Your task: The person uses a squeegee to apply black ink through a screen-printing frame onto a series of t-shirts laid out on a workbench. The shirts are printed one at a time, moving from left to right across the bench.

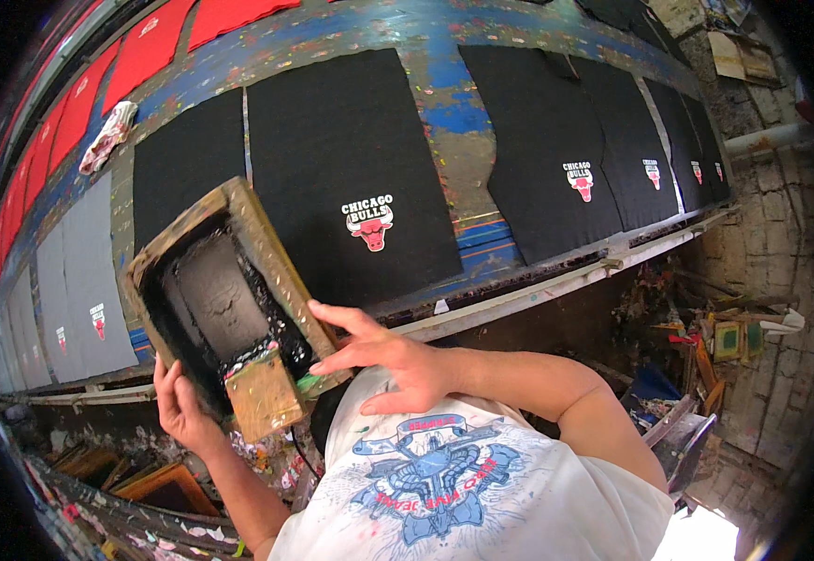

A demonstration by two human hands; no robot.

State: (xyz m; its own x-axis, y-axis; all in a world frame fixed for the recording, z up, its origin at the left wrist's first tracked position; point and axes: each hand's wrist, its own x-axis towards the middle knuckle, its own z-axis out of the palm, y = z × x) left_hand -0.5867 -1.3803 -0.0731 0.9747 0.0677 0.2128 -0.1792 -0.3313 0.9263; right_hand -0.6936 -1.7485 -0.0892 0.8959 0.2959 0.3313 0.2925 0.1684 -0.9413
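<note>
Hold the screen (273,259), left of centre in view, level so its block (265,400) can't slide, your left grip (185,409) clasping its lower-left edge, your right grip (399,365), fingers spread, touching its right.

Left fingers (171,393) gripping wooden frame (280,265); right fingers (349,321) spread at its edge; black cloth (341,159) on table (453,117).

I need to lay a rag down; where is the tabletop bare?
The blue-stained table is bare, specks aside, between the large black panel and the black panels to its right, and between these and the red panels. Left is crowded: grey panels, a crumpled cloth, the held wooden frame.
</note>
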